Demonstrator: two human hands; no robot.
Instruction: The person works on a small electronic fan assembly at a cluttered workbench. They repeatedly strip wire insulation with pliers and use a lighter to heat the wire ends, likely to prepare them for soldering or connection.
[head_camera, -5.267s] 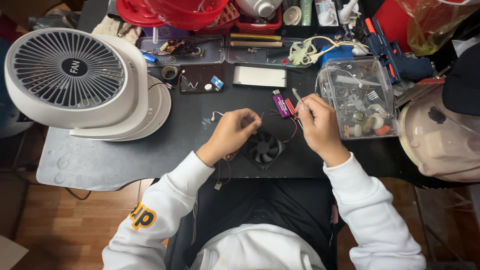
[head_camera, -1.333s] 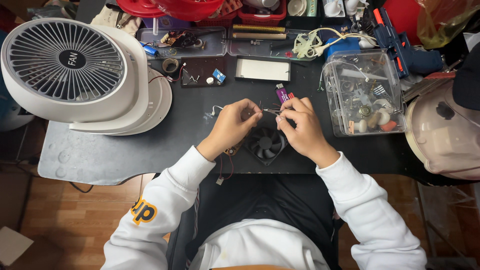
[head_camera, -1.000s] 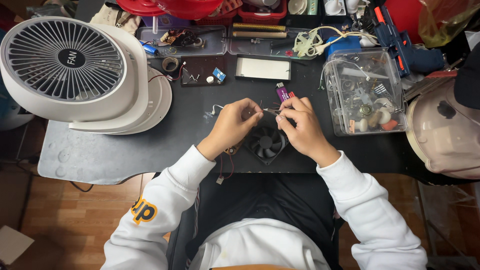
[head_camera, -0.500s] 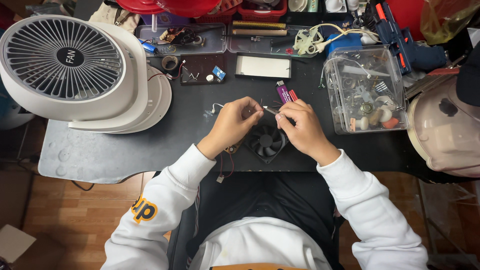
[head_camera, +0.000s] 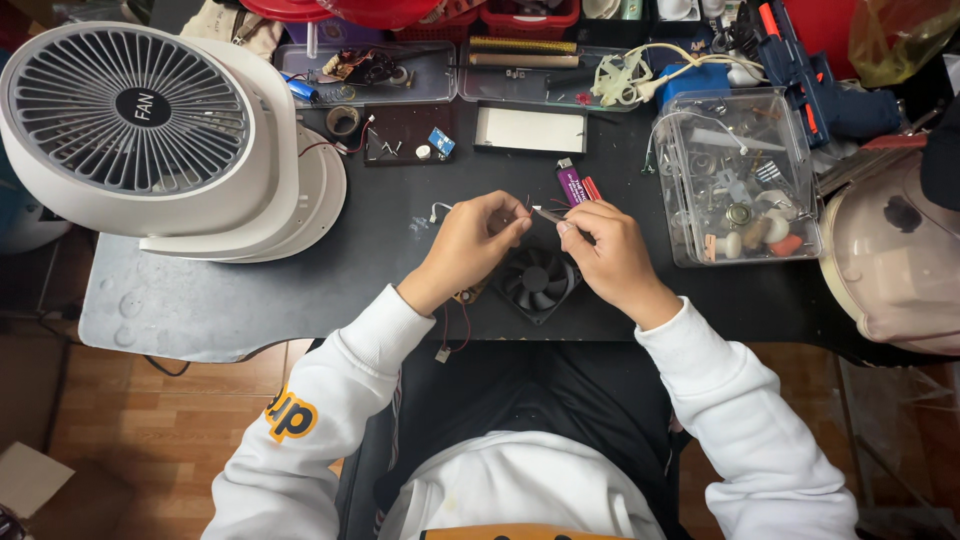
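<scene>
White long-sleeved sweatshirt, thick soft fabric, ribbed cuffs at both wrists. Left sleeve carries a printed mark on the upper arm: rounded yellow-orange letters edged in dark outline, partly folded out of view. Hem area at bottom shows an orange band. Dark, near-black trousers over the lap. Left hand (head_camera: 468, 243) and right hand (head_camera: 607, 254) bare, no gloves, rings or watch visible.

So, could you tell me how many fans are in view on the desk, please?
2. A large white desk fan stands at the far left, and a small black square fan lies between the left hand and right hand. Clutter may hide others.
</scene>
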